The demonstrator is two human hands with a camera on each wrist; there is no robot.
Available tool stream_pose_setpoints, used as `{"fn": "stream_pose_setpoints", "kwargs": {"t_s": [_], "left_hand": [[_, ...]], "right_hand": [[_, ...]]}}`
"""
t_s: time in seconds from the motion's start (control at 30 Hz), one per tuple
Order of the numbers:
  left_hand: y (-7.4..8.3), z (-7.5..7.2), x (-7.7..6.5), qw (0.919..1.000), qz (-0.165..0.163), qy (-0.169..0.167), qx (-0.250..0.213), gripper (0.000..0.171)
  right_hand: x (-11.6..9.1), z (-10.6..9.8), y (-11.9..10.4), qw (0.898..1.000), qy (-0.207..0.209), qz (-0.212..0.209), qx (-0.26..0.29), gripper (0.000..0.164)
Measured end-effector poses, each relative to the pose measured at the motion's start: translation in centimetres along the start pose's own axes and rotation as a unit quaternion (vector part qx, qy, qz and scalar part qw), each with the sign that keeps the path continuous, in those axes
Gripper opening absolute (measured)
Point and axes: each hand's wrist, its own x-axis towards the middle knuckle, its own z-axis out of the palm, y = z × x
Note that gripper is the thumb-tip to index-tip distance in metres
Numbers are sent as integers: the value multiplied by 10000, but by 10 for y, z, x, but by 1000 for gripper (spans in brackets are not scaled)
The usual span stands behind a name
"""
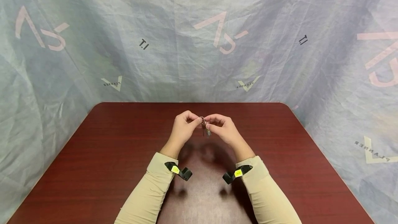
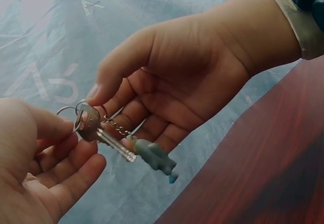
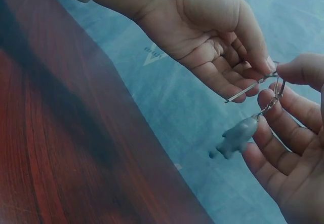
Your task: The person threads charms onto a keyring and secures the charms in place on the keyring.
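Observation:
Both hands are raised over the table, close together, with a key ring (image 2: 64, 109) between their fingertips. My left hand (image 1: 182, 130) pinches the ring between thumb and fingers. From the other side, my right hand (image 1: 226, 130) pinches the ring close to the head of a key (image 2: 90, 125). The key's blade points down and away from the ring in the left wrist view. A short chain (image 2: 119, 128) hangs from the ring and carries a small grey figure charm (image 3: 238, 136). Fingers partly cover the ring, so I cannot tell whether the key is fully threaded on it.
Below the hands lies a dark red wooden table (image 1: 102, 155) with rounded far corners. Grey printed cloth (image 1: 174, 61) hangs behind it and along both sides. A black wrist camera (image 1: 186, 174) is strapped over the left sleeve, another (image 1: 228, 177) over the right.

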Motion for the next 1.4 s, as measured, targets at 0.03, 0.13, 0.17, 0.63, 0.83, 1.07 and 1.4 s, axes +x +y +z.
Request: {"fn": "stream_pose_setpoints", "kwargs": {"t_s": [0.03,0.13,0.17,0.63,0.83,1.07,1.4], "left_hand": [[0,0,0,10000,-8,-20,-47,7],[-1,0,1,9997,-10,-21,-228,7],[-1,0,1,9995,-27,-12,-330,6],[3,-4,1,9911,-610,109,-1179,6],[2,-8,3,9809,-875,31,-1735,10],[-1,-15,7,9617,-1547,-296,-2244,20],[-14,-28,6,9348,-2440,-1272,-2248,20]], "right_hand": [[0,0,0,9999,-36,51,117,24],[1,0,2,9992,-126,151,345,25],[1,0,2,9990,-159,159,379,25],[3,6,13,9969,-358,68,695,24],[1,3,13,9947,-459,180,899,28],[1,-8,17,9879,-724,372,1323,30],[2,-22,26,9833,-439,559,1678,25]]}}
